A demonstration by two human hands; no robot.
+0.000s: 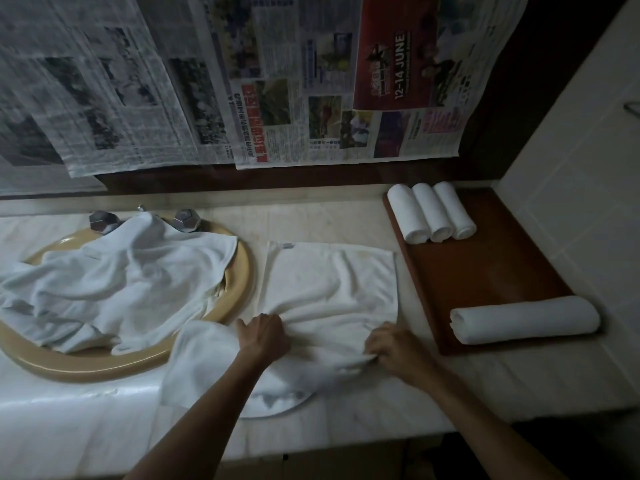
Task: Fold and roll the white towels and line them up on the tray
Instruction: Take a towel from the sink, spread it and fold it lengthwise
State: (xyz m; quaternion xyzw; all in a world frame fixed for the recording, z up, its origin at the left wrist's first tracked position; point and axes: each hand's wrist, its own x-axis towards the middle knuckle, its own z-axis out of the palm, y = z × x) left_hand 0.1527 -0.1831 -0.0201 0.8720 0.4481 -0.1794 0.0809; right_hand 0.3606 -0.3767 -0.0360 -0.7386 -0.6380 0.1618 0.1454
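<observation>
1. The right hand point(398, 348) had its grip closed on the near edge of the flat white towel point(329, 282), fingers curled into a bunched fold of cloth; the left hand point(265, 336) lay on the same edge with fingers bent into the fabric, apparently gripping it too.
2. That towel lay spread on the tabletop point(86, 427) between the sink point(239, 282) and the tray point(485, 271), its near part rumpled and partly over a white plate point(277, 408).
3. It looked soft, limp and light; it would likely sag and crease unless held at two corners or along one edge and kept taut.
4. Three rolled towels point(431, 213) sat touching in a row at the tray's far end; a longer roll point(524, 318) lay across its near end.
5. A heap of loose towels point(114, 282) filled the sink, draped near the taps point(187, 220).
6. The pale stone tabletop looked smooth; newspaper sheets point(242, 81) covered the wall behind, and the room was dim.
</observation>
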